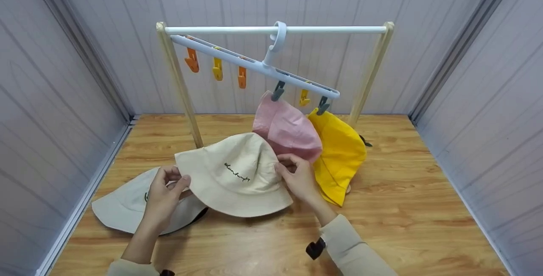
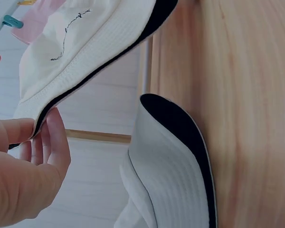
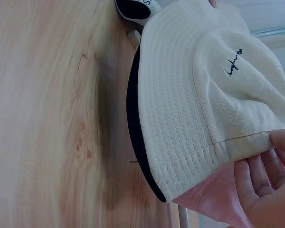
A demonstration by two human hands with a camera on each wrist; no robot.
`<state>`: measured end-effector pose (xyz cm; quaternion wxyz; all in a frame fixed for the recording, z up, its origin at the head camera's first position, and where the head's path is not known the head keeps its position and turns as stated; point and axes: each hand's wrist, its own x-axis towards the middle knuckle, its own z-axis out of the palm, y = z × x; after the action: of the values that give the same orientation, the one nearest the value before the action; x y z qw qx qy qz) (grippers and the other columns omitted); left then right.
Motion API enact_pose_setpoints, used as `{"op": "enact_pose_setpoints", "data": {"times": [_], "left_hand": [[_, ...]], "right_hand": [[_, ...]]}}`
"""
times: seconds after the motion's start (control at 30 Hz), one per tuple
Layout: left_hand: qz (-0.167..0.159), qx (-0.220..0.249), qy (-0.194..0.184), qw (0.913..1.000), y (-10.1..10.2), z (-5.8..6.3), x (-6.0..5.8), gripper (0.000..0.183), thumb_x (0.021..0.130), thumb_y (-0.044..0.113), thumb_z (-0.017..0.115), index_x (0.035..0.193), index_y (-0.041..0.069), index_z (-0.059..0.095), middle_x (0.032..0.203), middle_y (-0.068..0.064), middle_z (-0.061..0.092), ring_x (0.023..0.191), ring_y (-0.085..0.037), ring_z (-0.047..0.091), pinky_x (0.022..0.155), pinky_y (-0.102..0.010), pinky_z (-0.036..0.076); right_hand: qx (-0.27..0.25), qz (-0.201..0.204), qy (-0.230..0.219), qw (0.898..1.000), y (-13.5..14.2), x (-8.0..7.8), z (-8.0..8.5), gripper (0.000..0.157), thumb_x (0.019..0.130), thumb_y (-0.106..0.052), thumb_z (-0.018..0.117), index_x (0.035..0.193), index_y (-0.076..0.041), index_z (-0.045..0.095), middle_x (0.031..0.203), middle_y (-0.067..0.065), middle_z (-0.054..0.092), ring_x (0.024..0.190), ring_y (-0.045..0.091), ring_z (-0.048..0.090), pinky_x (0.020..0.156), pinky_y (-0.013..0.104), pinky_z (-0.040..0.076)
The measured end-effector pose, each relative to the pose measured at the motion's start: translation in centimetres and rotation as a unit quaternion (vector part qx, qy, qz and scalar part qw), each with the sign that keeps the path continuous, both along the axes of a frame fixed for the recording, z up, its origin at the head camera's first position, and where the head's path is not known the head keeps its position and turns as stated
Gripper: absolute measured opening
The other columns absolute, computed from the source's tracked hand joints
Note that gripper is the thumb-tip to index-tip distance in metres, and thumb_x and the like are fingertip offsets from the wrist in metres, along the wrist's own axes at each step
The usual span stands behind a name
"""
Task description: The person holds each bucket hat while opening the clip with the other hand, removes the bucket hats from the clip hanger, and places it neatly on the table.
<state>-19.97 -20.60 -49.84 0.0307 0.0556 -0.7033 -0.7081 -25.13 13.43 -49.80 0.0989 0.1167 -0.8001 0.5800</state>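
Both hands are busy with the cream hat [image 1: 239, 180]; left hand [image 1: 164, 196] has its thumb and fingers clamped on the brim edge, thumb on top and fingertips underneath against the black lining; right hand [image 1: 299, 178] is pinching the side of the crown by a seam, thumb on the outside; so the hat's strung between the two hands, crown up, dark script facing the wearer of the camera; can't really tell if the low part of the brim touches the bench [image 1: 407, 212].

Right below and left of the left hand there's the grey hat [image 1: 123, 199], lying on the bench with a black inside showing; the left forearm crosses in front of it.

Just up from the right hand hangs the pink hat [image 1: 292, 129], partly behind the cream one; can't tell if those two touch; the yellow hat [image 1: 341, 151] hangs to the right of that hand; each is held by a dark clip on the hanger [image 1: 259, 66].

That hanger sits above and beyond both hands, hooked on the rack [image 1: 220, 30] and sloping down to the right; on its raised half, farther up from the left hand, dangle two orange clips and a yellow one.
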Motion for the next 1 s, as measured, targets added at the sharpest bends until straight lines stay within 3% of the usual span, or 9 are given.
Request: {"op": "enact_pose_setpoints", "data": {"times": [0.47, 0.67, 1.0], "left_hand": [[-0.019, -0.022, -0.042, 0.9987, -0.8, -1.4, 1.2, 0.027, 0.108, 0.006, 0.059, 0.127, -0.003, 0.041, 0.12, -0.016, 0.047, 0.096, -0.018, 0.07, 0.087, -0.034, 0.063], [-0.018, -0.04, -0.065, 0.9969, -0.8, -1.8, 1.3, 0.026, 0.105, 0.005, 0.06, 0.123, -0.003, 0.043, 0.12, -0.018, 0.048, 0.096, -0.022, 0.071, 0.086, -0.034, 0.064], [-0.018, -0.033, -0.109, 0.9933, -0.5, -2.9, 1.6, 0.028, 0.1, 0.002, 0.065, 0.117, -0.002, 0.043, 0.111, -0.014, 0.049, 0.091, -0.019, 0.066, 0.082, -0.032, 0.064]], "right_hand": [[0.078, -0.002, -0.011, 0.997, -1.2, -1.2, -0.2, 0.019, 0.097, -0.008, 0.074, 0.113, 0.0, 0.079, 0.095, 0.008, 0.077, 0.081, 0.014, 0.067, 0.074, 0.024, 0.056], [0.124, -0.015, 0.0, 0.992, -1.7, -1.9, -0.4, 0.018, 0.096, -0.011, 0.075, 0.111, -0.004, 0.08, 0.093, 0.004, 0.078, 0.08, 0.012, 0.068, 0.074, 0.026, 0.057], [0.17, 0.006, 0.03, 0.985, -2.3, -2.9, -1.2, 0.014, 0.095, -0.005, 0.073, 0.107, -0.003, 0.08, 0.093, 0.006, 0.078, 0.082, 0.014, 0.065, 0.077, 0.029, 0.055]]}}
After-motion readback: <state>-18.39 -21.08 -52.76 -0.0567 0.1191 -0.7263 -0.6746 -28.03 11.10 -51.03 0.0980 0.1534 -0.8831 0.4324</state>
